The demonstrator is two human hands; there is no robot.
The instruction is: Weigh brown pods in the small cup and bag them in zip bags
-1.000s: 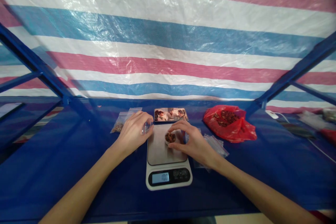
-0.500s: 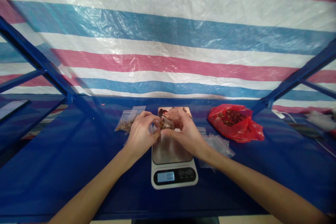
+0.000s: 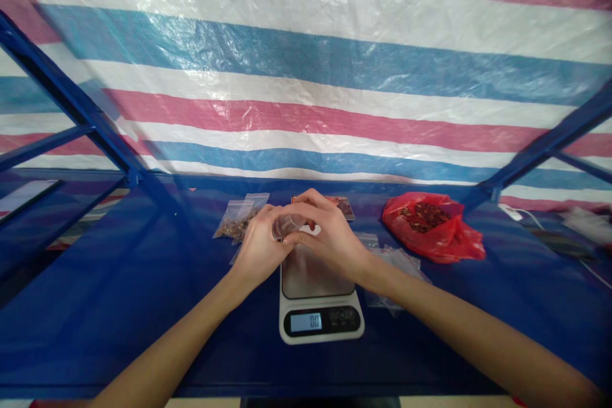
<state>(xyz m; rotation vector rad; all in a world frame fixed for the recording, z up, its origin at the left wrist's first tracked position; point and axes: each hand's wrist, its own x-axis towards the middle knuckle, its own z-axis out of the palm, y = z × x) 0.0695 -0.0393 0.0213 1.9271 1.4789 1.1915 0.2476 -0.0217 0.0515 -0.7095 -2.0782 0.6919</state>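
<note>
Above the kitchen scale [image 3: 318, 277], my two hands meet. My right hand [image 3: 325, 226] grips a small clear cup [image 3: 292, 223], tipped over toward the left. My left hand [image 3: 258, 242] is closed around the mouth of a clear zip bag [image 3: 276, 229], whose rim shows at the cup's open end. Most of the bag is hidden behind my left fingers. What is inside the cup is hard to make out. On the scale's display [image 3: 306, 322] stands 0.0.
Filled zip bags [image 3: 234, 223] of brown dried bits lie left of my hands. Flat clear zip bags [image 3: 396, 264] are right of the scale. Farther right sits a red plastic bag [image 3: 435, 229] with dark reddish dried pieces. A picture card [image 3: 345, 206] lies behind the scale on the blue table [image 3: 191, 331].
My right hand has moved left and tipped the cup farther into the bag's mouth, closing the gap between my hands. The scale's reading has gone from 10.0 to 0.0.
</note>
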